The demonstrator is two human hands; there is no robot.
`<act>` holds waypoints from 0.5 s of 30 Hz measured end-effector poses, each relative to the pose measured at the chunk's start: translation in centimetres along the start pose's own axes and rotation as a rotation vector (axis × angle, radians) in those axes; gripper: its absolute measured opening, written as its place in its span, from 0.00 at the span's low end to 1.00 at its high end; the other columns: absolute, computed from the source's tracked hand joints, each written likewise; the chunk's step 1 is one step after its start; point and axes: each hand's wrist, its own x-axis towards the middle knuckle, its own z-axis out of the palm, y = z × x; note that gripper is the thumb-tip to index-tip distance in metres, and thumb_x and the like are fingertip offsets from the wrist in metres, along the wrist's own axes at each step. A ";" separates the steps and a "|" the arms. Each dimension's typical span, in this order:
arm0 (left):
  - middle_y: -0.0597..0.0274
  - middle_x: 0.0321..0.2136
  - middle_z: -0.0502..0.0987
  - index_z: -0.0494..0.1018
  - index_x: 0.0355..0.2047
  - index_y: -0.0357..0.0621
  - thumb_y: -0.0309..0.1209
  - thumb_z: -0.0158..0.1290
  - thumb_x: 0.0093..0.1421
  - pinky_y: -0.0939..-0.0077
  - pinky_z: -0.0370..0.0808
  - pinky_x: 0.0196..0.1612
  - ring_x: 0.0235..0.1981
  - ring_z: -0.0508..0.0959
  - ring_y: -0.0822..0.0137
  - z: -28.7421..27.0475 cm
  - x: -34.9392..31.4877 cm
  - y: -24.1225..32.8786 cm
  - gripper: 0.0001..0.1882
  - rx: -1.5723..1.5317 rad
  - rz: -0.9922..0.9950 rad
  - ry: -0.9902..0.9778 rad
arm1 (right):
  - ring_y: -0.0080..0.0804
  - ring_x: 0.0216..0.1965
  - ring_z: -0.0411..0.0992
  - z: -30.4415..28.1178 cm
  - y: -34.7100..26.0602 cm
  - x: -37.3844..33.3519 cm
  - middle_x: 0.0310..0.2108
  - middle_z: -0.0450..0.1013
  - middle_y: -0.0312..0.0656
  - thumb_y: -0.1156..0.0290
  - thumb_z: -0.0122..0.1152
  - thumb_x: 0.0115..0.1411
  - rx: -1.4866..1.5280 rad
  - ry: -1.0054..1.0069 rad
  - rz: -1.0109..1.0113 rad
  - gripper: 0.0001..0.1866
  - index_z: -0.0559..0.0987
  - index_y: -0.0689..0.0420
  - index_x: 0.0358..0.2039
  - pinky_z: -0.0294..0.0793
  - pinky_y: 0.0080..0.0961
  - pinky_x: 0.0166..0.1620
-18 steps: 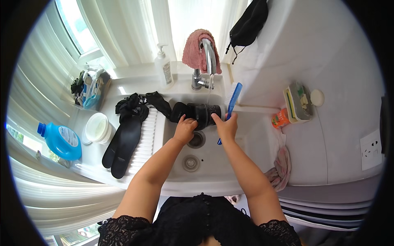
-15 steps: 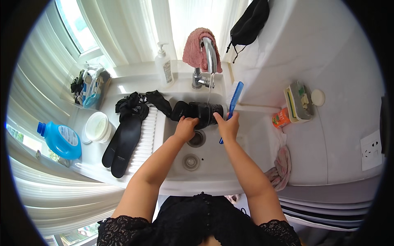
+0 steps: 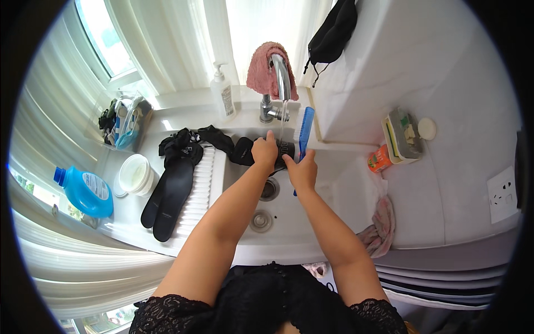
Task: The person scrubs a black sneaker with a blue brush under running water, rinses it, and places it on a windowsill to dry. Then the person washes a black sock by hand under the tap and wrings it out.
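Over the sink (image 3: 300,225), under the running tap (image 3: 282,78), is a black shoe (image 3: 243,151) with pale lettering at its right end; my hands cover much of it. My left hand (image 3: 265,153) grips the shoe's middle from above, its index finger stretched toward the tap. In my right hand (image 3: 302,173) is a blue scrubbing brush (image 3: 305,129) with pale bristles, held upright by its handle. The right thumb rests against the shoe's right end. Water falls onto the shoe between my hands.
Two black insoles (image 3: 171,195) and crumpled black cloth (image 3: 183,143) lie on the ribbed washboard's left. Nearby stand a white tub (image 3: 137,175), a blue detergent bottle (image 3: 86,192) and a pump bottle (image 3: 223,94). A soap caddy (image 3: 401,136) and an orange container (image 3: 379,160) sit right.
My left hand has moved right and up along the shoe, its index finger now extended. My right hand has shifted slightly left, and the brush has turned to show its broad blue back.
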 end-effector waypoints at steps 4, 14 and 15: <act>0.38 0.37 0.77 0.75 0.37 0.27 0.49 0.46 0.61 0.58 0.72 0.45 0.41 0.77 0.44 0.6 0.8 -1.3 0.29 0.001 0.081 0.014 | 0.43 0.28 0.74 -0.5 0.7 -0.6 0.27 0.74 0.47 0.58 0.71 0.49 -0.065 -0.039 -0.014 0.26 0.66 0.60 0.36 0.73 0.36 0.34; 0.53 0.33 0.79 0.74 0.39 0.33 0.39 0.58 0.57 0.60 0.78 0.35 0.30 0.81 0.57 -4.1 -2.0 -1.7 0.20 -0.846 -0.374 -0.380 | 0.22 0.17 0.66 -5.9 2.5 -2.7 0.25 0.75 0.37 0.59 0.60 0.59 0.147 -0.301 -0.052 0.16 0.72 0.59 0.33 0.67 0.24 0.21; 0.54 0.33 0.79 0.74 0.40 0.34 0.39 0.58 0.57 0.58 0.78 0.36 0.31 0.81 0.56 -4.6 -2.3 -1.6 0.19 -1.006 -0.469 -0.476 | 0.23 0.19 0.68 -6.7 2.7 -3.1 0.25 0.75 0.38 0.60 0.59 0.60 0.128 -0.288 -0.107 0.15 0.73 0.59 0.37 0.68 0.26 0.23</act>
